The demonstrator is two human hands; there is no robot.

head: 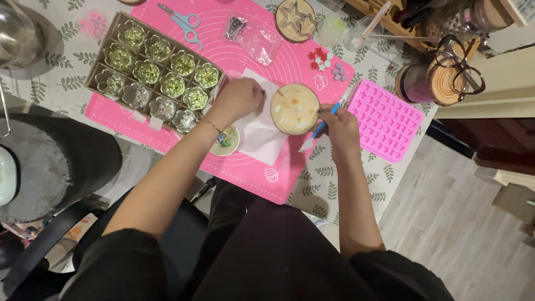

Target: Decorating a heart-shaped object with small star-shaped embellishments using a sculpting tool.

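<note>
While held, the blue tool (322, 127) crosses the right hand (339, 129).

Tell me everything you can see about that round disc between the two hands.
The disc is round, pale cream, with faint orange and white flecks, and looks like wood. It lies flat on a white sheet on the pink mat. The right hand, gripping a blue tool, touches its edge; the left hand rests beside it.

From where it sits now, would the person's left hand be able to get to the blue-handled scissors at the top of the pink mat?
Probably yes. The left hand rests on the white paper sheet, and the blue-handled scissors lie flat and uncovered on the pink silicone mat, with only open mat beside the cardboard tray of flower-shaped glass cups between.
</note>
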